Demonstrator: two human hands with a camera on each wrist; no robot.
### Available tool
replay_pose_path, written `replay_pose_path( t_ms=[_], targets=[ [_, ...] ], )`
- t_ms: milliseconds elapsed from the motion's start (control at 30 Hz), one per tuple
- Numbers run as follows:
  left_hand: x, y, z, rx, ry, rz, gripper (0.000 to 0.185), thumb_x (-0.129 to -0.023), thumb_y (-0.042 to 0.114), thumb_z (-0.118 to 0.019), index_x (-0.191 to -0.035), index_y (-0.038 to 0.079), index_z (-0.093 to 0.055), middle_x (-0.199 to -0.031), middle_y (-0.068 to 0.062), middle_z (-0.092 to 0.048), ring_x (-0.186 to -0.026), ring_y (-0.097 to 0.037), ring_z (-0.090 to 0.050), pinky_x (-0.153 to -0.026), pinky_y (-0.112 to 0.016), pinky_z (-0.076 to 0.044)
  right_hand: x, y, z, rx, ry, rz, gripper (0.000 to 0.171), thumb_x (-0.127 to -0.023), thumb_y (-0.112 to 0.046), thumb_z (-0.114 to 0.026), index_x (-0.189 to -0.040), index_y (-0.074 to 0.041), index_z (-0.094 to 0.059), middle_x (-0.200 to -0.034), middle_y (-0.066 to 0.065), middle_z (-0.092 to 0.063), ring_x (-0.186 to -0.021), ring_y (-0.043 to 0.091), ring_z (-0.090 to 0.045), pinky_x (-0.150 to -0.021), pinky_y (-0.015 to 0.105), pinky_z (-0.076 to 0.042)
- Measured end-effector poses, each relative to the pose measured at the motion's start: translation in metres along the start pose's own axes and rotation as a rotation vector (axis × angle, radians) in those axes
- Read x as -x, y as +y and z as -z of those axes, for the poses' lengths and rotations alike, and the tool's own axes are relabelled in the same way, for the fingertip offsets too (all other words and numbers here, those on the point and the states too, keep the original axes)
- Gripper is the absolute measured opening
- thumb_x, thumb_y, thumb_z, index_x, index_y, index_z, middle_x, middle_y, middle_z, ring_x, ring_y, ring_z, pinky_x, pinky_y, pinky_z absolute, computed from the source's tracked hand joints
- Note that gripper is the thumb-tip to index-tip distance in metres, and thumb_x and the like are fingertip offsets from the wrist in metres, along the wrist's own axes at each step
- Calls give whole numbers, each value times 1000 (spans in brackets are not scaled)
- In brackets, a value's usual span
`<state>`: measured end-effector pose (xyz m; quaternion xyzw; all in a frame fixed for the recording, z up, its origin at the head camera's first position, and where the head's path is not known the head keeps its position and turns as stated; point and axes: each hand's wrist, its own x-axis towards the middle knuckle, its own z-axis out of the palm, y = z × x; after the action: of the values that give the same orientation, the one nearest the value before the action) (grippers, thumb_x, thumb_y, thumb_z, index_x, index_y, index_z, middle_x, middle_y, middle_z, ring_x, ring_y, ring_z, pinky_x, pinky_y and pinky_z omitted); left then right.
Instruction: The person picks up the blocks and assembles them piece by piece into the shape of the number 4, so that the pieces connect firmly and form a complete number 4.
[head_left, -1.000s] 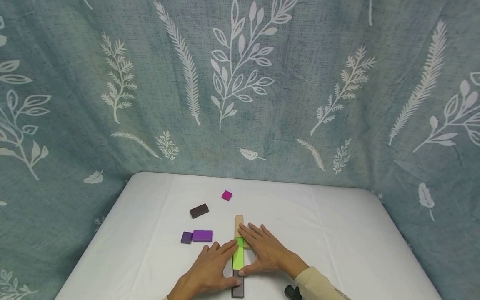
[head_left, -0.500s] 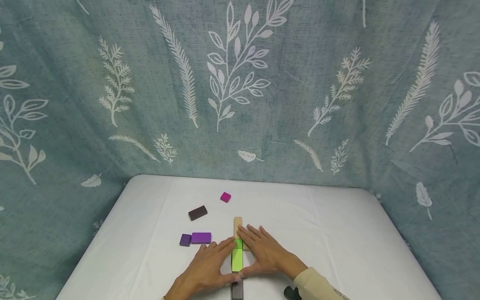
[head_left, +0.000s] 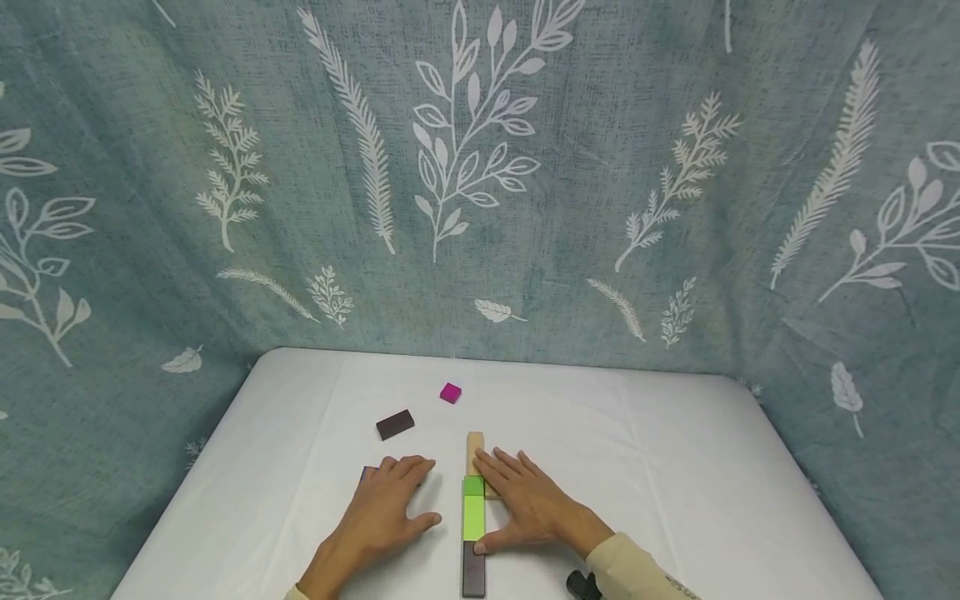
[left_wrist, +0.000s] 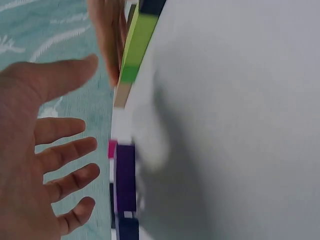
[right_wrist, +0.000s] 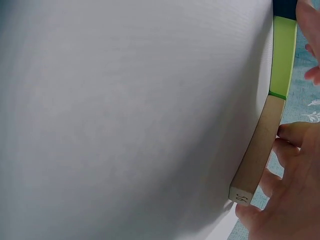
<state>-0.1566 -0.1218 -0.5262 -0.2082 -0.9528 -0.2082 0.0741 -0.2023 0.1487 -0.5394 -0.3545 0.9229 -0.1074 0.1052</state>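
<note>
My right hand (head_left: pixel 528 504) lies flat with its fingers spread along a row of flat blocks, fingertips on the far tan block (head_left: pixel 476 446) and thumb on the dark grey block (head_left: pixel 473 575). Between these sit a small green block (head_left: pixel 474 486) and a lime block (head_left: pixel 474 518). Another tan block (right_wrist: pixel 257 150), mostly under the right hand in the head view, joins the row's right side. My left hand (head_left: pixel 382 517) hovers left of the row, fingers loosely bent and holding nothing. It hides most of the purple block (left_wrist: pixel 125 177) and the dark blue block (left_wrist: pixel 128 227) in the head view.
On the white-covered table (head_left: pixel 600 433), a dark brown block (head_left: pixel 395 425) and a small magenta block (head_left: pixel 451 393) lie farther back. A black object (head_left: pixel 582 585) sits by the right sleeve (head_left: pixel 637 571). A leaf-patterned curtain (head_left: pixel 555 317) hangs behind the table.
My left hand has left the row and moved left, over the purple and dark blue blocks. The right hand stays on the row. The blocks keep their places.
</note>
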Motion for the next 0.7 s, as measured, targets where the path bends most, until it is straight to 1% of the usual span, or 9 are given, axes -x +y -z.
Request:
replay_pose_path(
  t_ms=[67, 133, 233, 333, 467, 700],
  targets=[
    [0, -8, 2, -22, 36, 18, 64, -79, 40, -83, -133, 11, -65, -129, -4, -63, -108, -25, -54, -82, -43, -39, 0, 0, -1, 2, 2, 0, 124, -70, -91, -57, -162, -15, -23, -168, -2, -19, -152, 26, -20, -119, 54, -16],
    [0, -16, 3, -35, 56, 43, 62, -78, 37, -85, -131, 11, -66, -128, -5, -64, -108, -26, -54, -80, -41, -39, 1, 0, -1, 8, 4, 3, 125, -70, -91, -57, -162, -14, -23, -168, -2, -19, -152, 26, -20, -119, 53, -17],
    [1, -27, 5, -47, 66, 77, 60, -78, 34, -85, -131, 11, -66, -128, -6, -64, -110, -28, -54, -80, -41, -39, 2, 1, -1, 13, 8, 9, 125, -71, -91, -57, -162, -14, -23, -168, -2, -19, -152, 27, -21, -119, 53, -17],
    [1, -35, 6, -49, 75, 96, 59, -78, 31, -86, -130, 11, -67, -128, -6, -64, -111, -28, -53, -80, -41, -38, 2, 1, -1, 6, 6, 11, 124, -71, -90, -58, -162, -14, -22, -168, -2, -19, -152, 26, -20, -119, 53, -16],
    [1, -42, 6, -34, 81, 110, 56, -79, 30, -86, -128, 12, -68, -126, -5, -65, -112, -29, -53, -81, -43, -38, 2, 2, -1, 11, 6, 14, 124, -71, -90, -58, -162, -14, -22, -168, -2, -19, -152, 26, -20, -119, 53, -16],
    [1, -48, 2, -15, 75, 119, 51, -80, 27, -86, -126, 12, -70, -123, -5, -66, -114, -30, -55, -85, -47, -40, 2, 3, -3, 18, 3, 9, 125, -71, -92, -55, -163, -14, -21, -168, -3, -18, -152, 24, -20, -120, 52, -16]
  ],
)
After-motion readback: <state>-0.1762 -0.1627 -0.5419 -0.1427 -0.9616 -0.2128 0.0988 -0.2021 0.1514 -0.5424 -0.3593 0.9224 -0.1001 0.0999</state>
